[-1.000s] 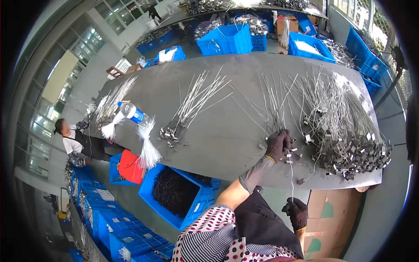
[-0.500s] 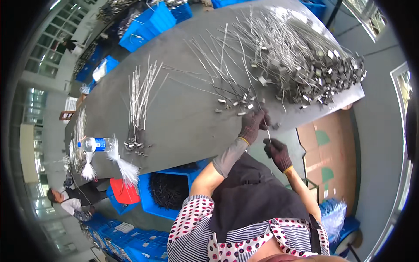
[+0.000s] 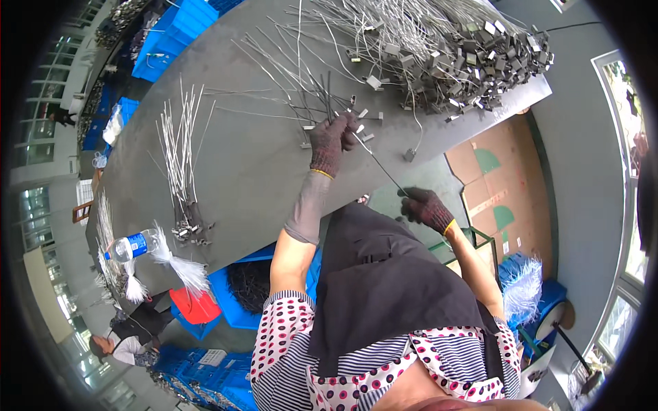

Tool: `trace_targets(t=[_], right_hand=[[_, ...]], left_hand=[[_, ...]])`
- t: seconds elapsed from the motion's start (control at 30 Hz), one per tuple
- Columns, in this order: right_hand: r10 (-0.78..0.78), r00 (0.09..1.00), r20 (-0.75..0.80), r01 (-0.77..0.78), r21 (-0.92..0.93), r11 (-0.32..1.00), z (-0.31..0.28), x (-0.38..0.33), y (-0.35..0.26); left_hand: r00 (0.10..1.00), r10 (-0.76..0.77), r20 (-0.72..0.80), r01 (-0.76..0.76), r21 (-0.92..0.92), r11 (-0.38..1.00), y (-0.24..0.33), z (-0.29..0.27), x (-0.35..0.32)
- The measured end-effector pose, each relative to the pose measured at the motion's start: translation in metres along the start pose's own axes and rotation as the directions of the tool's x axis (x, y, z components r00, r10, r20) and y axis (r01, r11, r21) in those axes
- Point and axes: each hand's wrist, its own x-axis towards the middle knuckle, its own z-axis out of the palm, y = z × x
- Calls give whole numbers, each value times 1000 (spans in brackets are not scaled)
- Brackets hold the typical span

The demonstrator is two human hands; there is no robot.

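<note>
My left hand [image 3: 327, 142], in a dark glove, is closed over the table among several loose wires that carry small metal blocks [image 3: 364, 113]. A single thin dark wire [image 3: 379, 165] runs taut and slanting from its fingertips down to my right hand [image 3: 426, 209]. The right hand, gloved too, is closed on that wire's lower end, past the table's front edge. The gloved fingers hide both ends of the wire. One metal block on a pale wire [image 3: 410, 155] lies near the table edge, between and to the right of my hands.
A large heap of wires with metal blocks [image 3: 473, 61] covers the table's far right. To the left lie a smaller wire bundle [image 3: 179, 161] and a plastic bottle [image 3: 130, 246]. Below the edge stands a blue crate [image 3: 229, 301] of dark pieces. Another person [image 3: 133, 335] is at lower left.
My view has shifted, so the table sits further left and higher. My hands have moved apart, and a longer stretch of wire shows between them.
</note>
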Motion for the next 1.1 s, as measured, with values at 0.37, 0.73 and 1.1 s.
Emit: trace_targets(t=[0.37,0.73,1.1], right_hand=[[435,878,-198,-359,329,874,18,-43,25],[264,887,-379,-125,353,927,-1,89,-50],[469,484,-738,-648,57,759,-55,162,11]], left_hand=[[930,315,-190,-292,139,946,64,-69,56],[859,259,-441,-326,-82,942,125,-123,82],[987,71,-144,-43,191,981,49,-58,15]])
